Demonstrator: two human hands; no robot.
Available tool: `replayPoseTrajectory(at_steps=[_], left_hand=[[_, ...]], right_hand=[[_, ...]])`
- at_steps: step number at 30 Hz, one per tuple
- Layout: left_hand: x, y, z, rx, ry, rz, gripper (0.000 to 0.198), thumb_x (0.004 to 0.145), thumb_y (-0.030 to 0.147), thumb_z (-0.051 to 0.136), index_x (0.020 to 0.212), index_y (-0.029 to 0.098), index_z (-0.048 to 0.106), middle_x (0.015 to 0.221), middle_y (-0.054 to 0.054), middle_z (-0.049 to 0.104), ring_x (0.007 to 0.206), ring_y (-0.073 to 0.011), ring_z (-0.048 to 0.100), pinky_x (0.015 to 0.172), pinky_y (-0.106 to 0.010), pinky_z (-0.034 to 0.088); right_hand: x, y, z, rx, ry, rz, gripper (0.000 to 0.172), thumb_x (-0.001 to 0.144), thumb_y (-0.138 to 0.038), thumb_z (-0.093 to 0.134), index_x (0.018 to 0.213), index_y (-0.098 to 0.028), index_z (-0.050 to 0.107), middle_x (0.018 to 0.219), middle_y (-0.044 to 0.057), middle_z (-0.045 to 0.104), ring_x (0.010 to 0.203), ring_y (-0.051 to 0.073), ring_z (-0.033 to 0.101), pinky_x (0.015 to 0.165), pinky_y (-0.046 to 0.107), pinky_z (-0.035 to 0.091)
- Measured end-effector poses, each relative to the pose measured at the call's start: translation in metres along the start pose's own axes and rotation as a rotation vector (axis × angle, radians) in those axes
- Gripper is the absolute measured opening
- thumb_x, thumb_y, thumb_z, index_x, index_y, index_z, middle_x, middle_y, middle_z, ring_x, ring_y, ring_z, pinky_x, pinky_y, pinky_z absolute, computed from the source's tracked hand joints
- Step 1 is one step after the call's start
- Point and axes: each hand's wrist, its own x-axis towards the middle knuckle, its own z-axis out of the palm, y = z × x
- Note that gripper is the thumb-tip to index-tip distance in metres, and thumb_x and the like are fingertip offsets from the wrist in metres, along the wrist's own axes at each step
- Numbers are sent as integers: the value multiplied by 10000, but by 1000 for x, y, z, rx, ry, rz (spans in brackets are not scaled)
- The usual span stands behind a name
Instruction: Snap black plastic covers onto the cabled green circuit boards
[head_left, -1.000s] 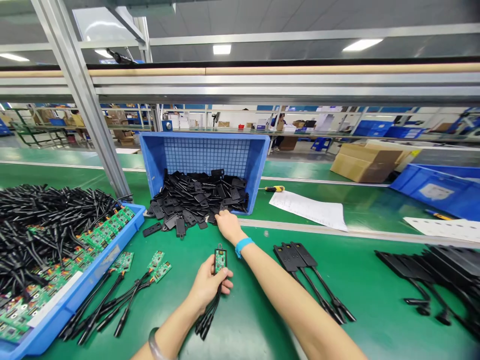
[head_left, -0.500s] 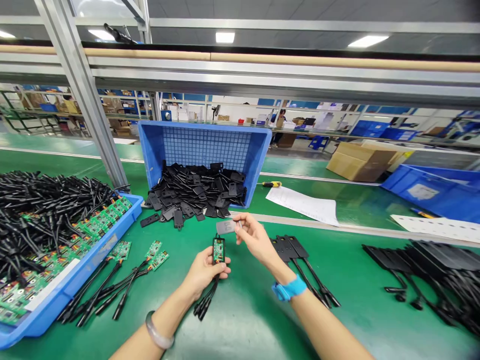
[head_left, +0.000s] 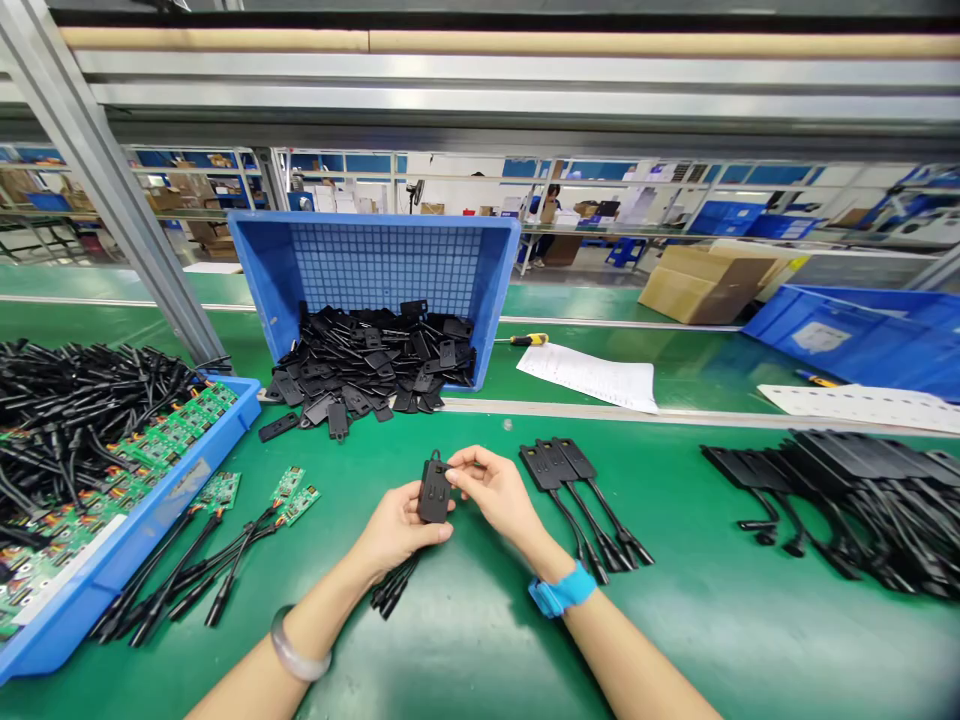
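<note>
Gripping black case in left hand over bench; touching, not clearly pinching, its upper edge with right hand. Now hiding previously exposed circuit board; apparently covered, not verifiably latched.

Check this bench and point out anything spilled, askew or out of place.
The blue plastic crate with a gridded base lies tipped on its side, and flat black plastic covers spill from its mouth onto the green bench top. That looks untidy, though possibly deliberate for reach.
</note>
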Motion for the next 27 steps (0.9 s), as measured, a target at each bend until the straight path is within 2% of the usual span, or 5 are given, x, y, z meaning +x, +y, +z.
replayPoseTrajectory(at_steps=[9,14,18,22,27], left_hand=[[-2,0,5,132,26,47,535,655,368,746,1088,113,564,935,-102,658,716,-151,641,575,-215,505],[-4,-1,6,125,6,9,515,649,388,751,1035,100,572,881,-100,655,724,-172,658,606,-237,528],[-2,-2,10,25,29,18,585,640,374,780,1099,100,544,917,-109,660,726,-166,658,643,-242,528],[-2,-3,11,-148,-66,59,1013,570,223,838,1409,214,270,1144,-118,610,942,-181,632,803,-253,499],[-2,-8,4,-56,-124,-6,1236,578,229,816,1469,225,-40,1445,-207,325,1232,-241,466,933,-312,441]], right_hand=[[-4,2,6,50,-50,115,432,743,-570,625,911,-179,552,770,7,562,603,127,534,472,216,407],[-4,8,8,-38,-140,124,449,841,-589,484,699,-164,518,607,-20,484,513,104,442,492,226,365],[-10,7,18,-418,-1,2,372,924,-456,369,853,-160,583,735,34,555,673,168,530,625,283,454],[-17,-2,27,-955,-12,-185,488,892,-302,480,1321,-79,418,1125,158,516,1032,262,501,882,374,451],[-12,-10,5,-1422,29,-30,427,882,-165,459,1287,-29,452,1056,190,536,948,288,532,797,386,466]])
